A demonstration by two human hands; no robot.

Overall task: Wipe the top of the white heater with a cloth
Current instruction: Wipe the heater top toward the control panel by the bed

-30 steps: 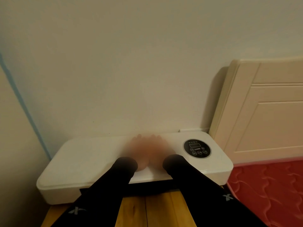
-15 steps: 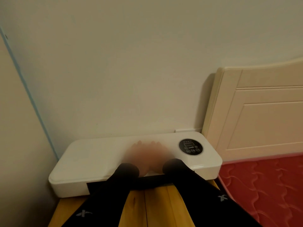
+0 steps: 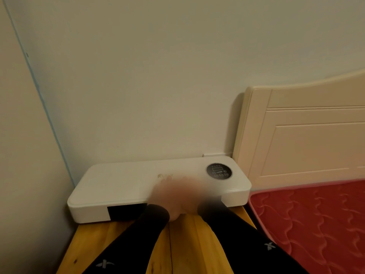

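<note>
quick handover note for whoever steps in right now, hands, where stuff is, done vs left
Left hand and right hand: side by side on the front middle of the heater top, blurred; grip unclear.
Cloth: cannot be made out; it may be under the hands.
Heater: on the wooden stand in the wall corner, round control panel at its right end.
Done: cannot tell.
Left: wipe the whole top, including the bare left end.

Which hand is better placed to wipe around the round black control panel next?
The right hand, probably. Both hands rest blurred together mid-heater, but the right one lies nearer the control panel at the heater's right end. No cloth can be made out.
</note>
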